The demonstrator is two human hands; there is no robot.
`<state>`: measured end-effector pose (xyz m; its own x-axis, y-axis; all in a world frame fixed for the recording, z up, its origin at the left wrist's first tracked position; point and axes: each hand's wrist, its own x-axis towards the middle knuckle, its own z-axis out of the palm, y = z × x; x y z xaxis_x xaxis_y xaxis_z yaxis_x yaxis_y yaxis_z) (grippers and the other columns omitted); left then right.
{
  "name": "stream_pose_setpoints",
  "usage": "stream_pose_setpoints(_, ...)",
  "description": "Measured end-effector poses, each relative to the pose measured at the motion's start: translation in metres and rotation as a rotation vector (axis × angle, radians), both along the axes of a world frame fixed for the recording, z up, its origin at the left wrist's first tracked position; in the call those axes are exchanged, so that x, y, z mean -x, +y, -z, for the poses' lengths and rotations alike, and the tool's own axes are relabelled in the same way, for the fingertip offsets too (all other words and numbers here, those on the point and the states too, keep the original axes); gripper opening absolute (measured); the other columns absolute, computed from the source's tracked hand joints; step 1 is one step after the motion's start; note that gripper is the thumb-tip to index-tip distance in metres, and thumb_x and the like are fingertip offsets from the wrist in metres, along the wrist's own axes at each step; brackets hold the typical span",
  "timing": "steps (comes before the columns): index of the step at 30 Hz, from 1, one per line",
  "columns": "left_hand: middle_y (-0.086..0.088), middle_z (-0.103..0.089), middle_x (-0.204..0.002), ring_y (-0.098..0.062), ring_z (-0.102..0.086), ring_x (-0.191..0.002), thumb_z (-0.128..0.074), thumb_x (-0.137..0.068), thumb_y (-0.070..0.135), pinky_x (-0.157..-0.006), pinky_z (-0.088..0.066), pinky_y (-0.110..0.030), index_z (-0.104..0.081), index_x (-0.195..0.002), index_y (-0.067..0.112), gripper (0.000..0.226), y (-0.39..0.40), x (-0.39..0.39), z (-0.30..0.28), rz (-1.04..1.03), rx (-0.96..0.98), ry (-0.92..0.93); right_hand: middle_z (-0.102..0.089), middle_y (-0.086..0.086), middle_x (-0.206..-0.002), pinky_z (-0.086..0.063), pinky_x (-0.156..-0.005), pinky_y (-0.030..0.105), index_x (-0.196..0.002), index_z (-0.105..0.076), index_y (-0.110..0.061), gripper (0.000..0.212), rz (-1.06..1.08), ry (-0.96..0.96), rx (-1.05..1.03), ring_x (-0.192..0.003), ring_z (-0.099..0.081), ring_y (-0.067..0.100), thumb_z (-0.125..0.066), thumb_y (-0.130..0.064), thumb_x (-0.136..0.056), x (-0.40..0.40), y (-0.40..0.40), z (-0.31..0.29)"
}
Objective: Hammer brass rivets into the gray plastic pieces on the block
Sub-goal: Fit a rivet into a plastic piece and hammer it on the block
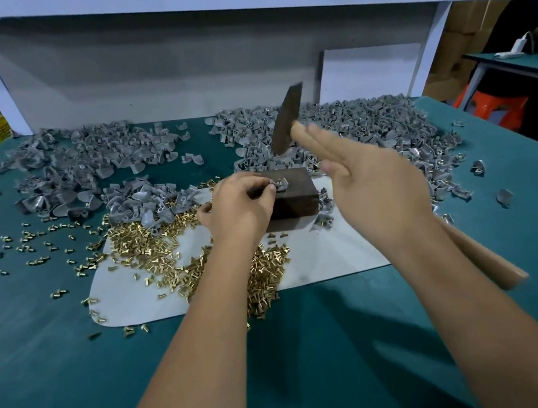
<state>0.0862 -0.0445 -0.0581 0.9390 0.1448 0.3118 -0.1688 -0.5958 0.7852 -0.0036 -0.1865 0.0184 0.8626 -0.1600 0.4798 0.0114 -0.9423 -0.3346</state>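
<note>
From the head camera, a dark rectangular block (291, 197) sits on a white mat (330, 257) on the green tabletop (59, 371). The left hand (238, 206) pinches a small gray plastic piece (280, 184) on the block's top. The right hand (374, 185) grips a blurred wooden-handled hammer (287, 120) raised above the block. Loose brass rivets (148, 241) lie left of the block, heaped gray plastic pieces (353, 122) behind it.

Your dark block (291, 197) sits upright on a white mat at the middle of the desk. One gray plastic piece (281, 184) rests on its top face, pinched at the left edge. Loose brass rivets (263, 273) lie heaped on the mat in front and to the left. The hammer (287, 121) is raised above the block, head blurred, tilted up and back.
</note>
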Motion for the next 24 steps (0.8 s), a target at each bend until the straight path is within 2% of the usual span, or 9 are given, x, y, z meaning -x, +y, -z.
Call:
stream_pose_setpoints(3, 0.023, -0.063, -0.114, -0.009, -0.047, -0.118, -0.066, -0.089, 0.041, -0.104, -0.022, -0.054, -0.075, -0.091, 0.039, 0.009, 0.001, 0.001, 0.002, 0.014, -0.005, -0.025, -0.073, -0.005, -0.099, -0.050, -0.061, 0.035, -0.137, -0.027, -0.060, 0.052, 0.008, -0.121, -0.024, -0.078, -0.067, 0.024, -0.045, -0.031, -0.098, 0.002, -0.001, -0.002)
stream_pose_setpoints(6, 0.025, -0.062, -0.112, -0.009, -0.047, -0.120, -0.067, -0.088, 0.039, -0.106, -0.019, -0.055, -0.075, -0.089, 0.039, 0.008, 0.000, 0.002, -0.001, 0.013, 0.011, -0.022, -0.070, -0.002, -0.111, -0.049, -0.069, 0.034, -0.137, -0.032, -0.058, 0.048, 0.013, 0.113, 0.112, -0.095, -0.066, 0.025, -0.045, -0.032, -0.099, 0.003, 0.004, 0.005)
stream_pose_setpoints(8, 0.024, -0.062, -0.114, -0.008, -0.046, -0.121, -0.067, -0.089, 0.040, -0.106, -0.018, -0.053, -0.075, -0.090, 0.038, 0.009, -0.001, 0.002, -0.001, 0.015, 0.017, -0.016, -0.069, -0.002, -0.113, -0.045, -0.067, 0.032, -0.139, -0.032, -0.056, 0.047, 0.026, 0.159, 0.132, -0.098, -0.065, 0.025, -0.043, -0.033, -0.100, 0.000, 0.005, 0.004)
stream_pose_setpoints(12, 0.022, -0.063, -0.117, -0.008, -0.046, -0.120, -0.065, -0.090, 0.041, -0.094, -0.019, -0.044, -0.075, -0.092, 0.037, 0.011, 0.000, 0.001, 0.001, 0.006, -0.021, -0.031, -0.073, -0.003, -0.097, -0.053, -0.060, 0.034, -0.140, -0.026, -0.056, 0.051, 0.005, -0.119, 0.022, -0.078, -0.068, 0.026, -0.043, -0.032, -0.098, -0.004, 0.003, -0.003)
stream_pose_setpoints(14, 0.022, -0.063, -0.116, -0.008, -0.047, -0.120, -0.065, -0.090, 0.041, -0.095, -0.019, -0.043, -0.075, -0.091, 0.037, 0.011, 0.000, 0.001, 0.000, 0.011, -0.014, -0.022, -0.073, 0.000, -0.086, -0.047, -0.055, 0.032, -0.138, -0.026, -0.059, 0.053, 0.010, -0.148, 0.097, -0.070, -0.066, 0.027, -0.046, -0.031, -0.098, 0.000, 0.005, 0.003)
stream_pose_setpoints(17, 0.021, -0.064, -0.117, -0.009, -0.047, -0.122, -0.067, -0.088, 0.039, -0.103, -0.022, -0.049, -0.076, -0.091, 0.037, 0.009, -0.001, 0.001, -0.002, 0.013, 0.014, -0.010, -0.070, 0.001, -0.089, -0.035, -0.055, 0.030, -0.138, -0.021, -0.062, 0.054, -0.018, 0.082, 0.188, -0.078, -0.065, 0.027, -0.043, -0.032, -0.100, 0.004, 0.009, 0.019)
stream_pose_setpoints(18, 0.021, -0.064, -0.117, -0.009, -0.047, -0.123, -0.067, -0.088, 0.039, -0.103, -0.022, -0.049, -0.076, -0.091, 0.036, 0.009, -0.001, 0.002, -0.003, 0.014, 0.012, -0.011, -0.070, 0.001, -0.089, -0.033, -0.053, 0.030, -0.138, -0.022, -0.062, 0.053, -0.016, 0.090, 0.182, -0.077, -0.064, 0.027, -0.043, -0.031, -0.100, 0.003, 0.010, 0.019)
stream_pose_setpoints(22, 0.021, -0.065, -0.115, -0.010, -0.048, -0.121, -0.066, -0.090, 0.039, -0.104, -0.022, -0.050, -0.076, -0.093, 0.035, 0.012, 0.001, 0.004, -0.002, 0.024, -0.006, -0.044, -0.068, 0.002, -0.076, -0.018, -0.042, 0.020, -0.139, -0.030, -0.056, 0.053, 0.031, -0.128, 0.125, -0.052, -0.043, 0.023, -0.047, -0.027, -0.098, -0.003, 0.011, 0.009)
stream_pose_setpoints(24, 0.018, -0.065, -0.113, -0.012, -0.050, -0.119, -0.066, -0.091, 0.035, -0.107, -0.026, -0.053, -0.076, -0.095, 0.032, 0.012, 0.001, 0.003, -0.001, 0.046, 0.003, -0.057, -0.067, 0.003, -0.073, -0.022, -0.043, 0.021, -0.139, -0.031, -0.055, 0.053, 0.027, -0.173, 0.118, -0.051, -0.044, 0.023, -0.048, -0.026, -0.097, -0.001, 0.009, 0.010)
